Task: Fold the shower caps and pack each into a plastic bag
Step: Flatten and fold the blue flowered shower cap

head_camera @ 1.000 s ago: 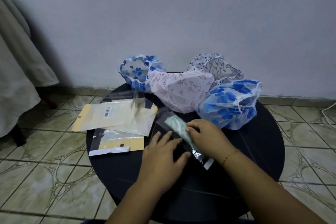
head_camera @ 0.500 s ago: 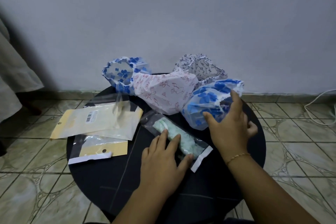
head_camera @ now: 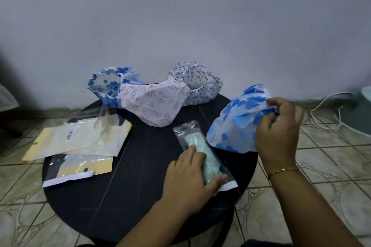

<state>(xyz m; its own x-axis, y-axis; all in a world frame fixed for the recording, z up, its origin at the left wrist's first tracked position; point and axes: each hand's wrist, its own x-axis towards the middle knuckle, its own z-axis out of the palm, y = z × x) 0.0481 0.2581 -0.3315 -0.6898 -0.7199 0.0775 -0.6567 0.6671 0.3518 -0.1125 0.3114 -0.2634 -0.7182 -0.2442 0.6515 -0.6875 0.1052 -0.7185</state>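
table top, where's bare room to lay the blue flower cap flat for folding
The table is barest along the near edge, between the empty bags and the left hand; a narrower strip runs between those bags and the packed bag. The back, with three caps, is crowded.

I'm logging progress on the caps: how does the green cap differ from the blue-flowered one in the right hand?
The green cap is folded narrow and sealed in a clear bag; the blue-flowered cap is loose and unbagged. The green cap lies on the table under the left hand; the right hand grips the blue-flowered cap's edge.
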